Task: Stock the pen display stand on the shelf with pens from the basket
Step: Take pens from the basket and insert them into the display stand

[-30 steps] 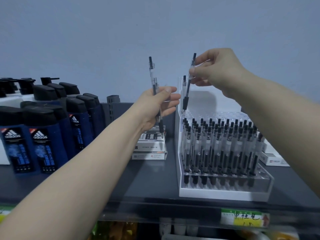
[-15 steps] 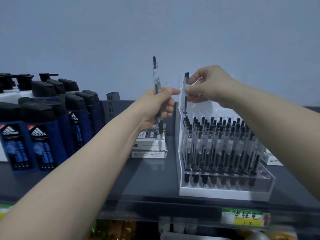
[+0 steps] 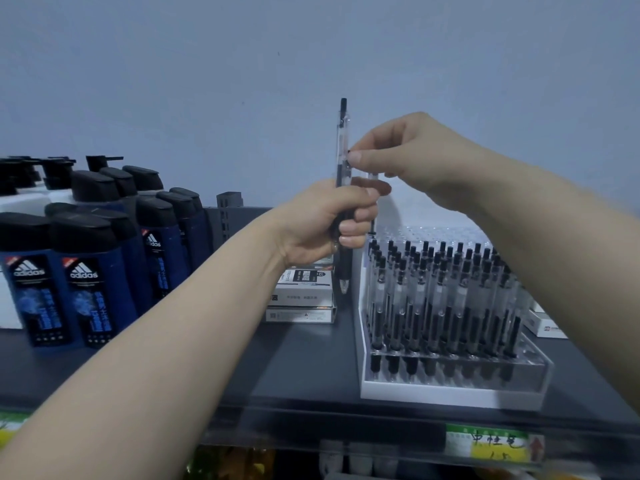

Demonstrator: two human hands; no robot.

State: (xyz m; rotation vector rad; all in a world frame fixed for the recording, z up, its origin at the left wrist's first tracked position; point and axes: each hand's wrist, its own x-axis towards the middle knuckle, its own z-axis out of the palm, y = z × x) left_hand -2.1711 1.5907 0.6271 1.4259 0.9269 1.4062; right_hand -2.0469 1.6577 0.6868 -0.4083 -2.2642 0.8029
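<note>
A clear pen with black tip and clicker (image 3: 342, 140) stands upright in my left hand (image 3: 322, 225), which grips its lower barrel just left of the stand. My right hand (image 3: 412, 157) reaches over from the right and pinches the same pen's upper barrel between thumb and forefinger. The white and clear pen display stand (image 3: 450, 393) sits on the dark shelf (image 3: 304, 368) with several rows of pens upright in it. One pen (image 3: 372, 206) stands alone at the stand's back left, partly hidden by my left fingers. No basket is in view.
Several dark blue Adidas bottles (image 3: 86, 282) crowd the shelf's left side. A stack of white pen boxes (image 3: 301, 299) lies between them and the stand. Another white box (image 3: 543, 323) sits right of the stand. A yellow-green price tag (image 3: 491, 445) marks the shelf's front edge.
My right hand lowered its pen into the stand's back-left slot, let go, and moved left onto the pen in my left hand. My left hand shifted slightly right.
</note>
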